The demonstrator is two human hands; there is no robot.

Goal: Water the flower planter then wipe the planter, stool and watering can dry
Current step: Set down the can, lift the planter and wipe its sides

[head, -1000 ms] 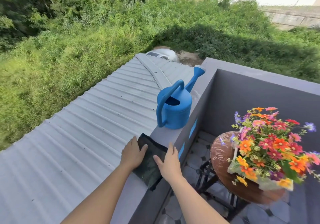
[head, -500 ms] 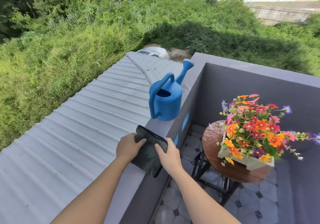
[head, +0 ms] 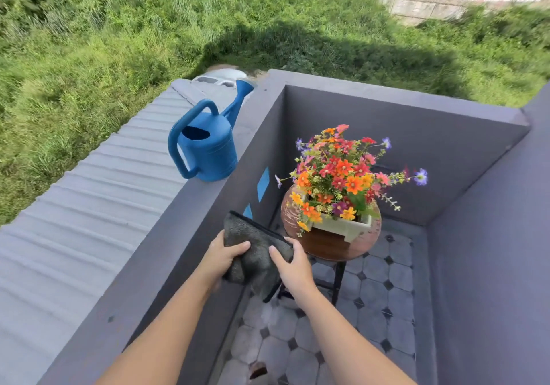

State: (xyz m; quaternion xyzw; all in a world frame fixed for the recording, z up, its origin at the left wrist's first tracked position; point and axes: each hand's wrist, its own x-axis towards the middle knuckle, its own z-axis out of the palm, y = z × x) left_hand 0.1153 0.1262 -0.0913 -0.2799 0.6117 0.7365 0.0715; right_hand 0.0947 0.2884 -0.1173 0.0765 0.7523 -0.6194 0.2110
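Note:
A dark grey cloth (head: pixel 256 244) hangs between my two hands, lifted off the wall top and held over the balcony floor. My left hand (head: pixel 221 258) grips its left side and my right hand (head: pixel 293 267) grips its right side. The blue watering can (head: pixel 205 143) stands upright on the grey parapet wall (head: pixel 166 235), up and to the left of the cloth. A white planter (head: pixel 348 227) full of orange, red and purple flowers (head: pixel 339 173) sits on a round brown stool (head: pixel 330 244), just right of my right hand.
Grey balcony walls (head: pixel 416 146) enclose a tiled floor (head: pixel 372 295). A corrugated metal roof (head: pixel 89 206) slopes away left of the parapet, with tall grass (head: pixel 89 42) beyond. The stool has thin black legs (head: pixel 337 280).
Both hands have lifted the cloth off the parapet top and carried it right, toward the stool. The view has swung right and down.

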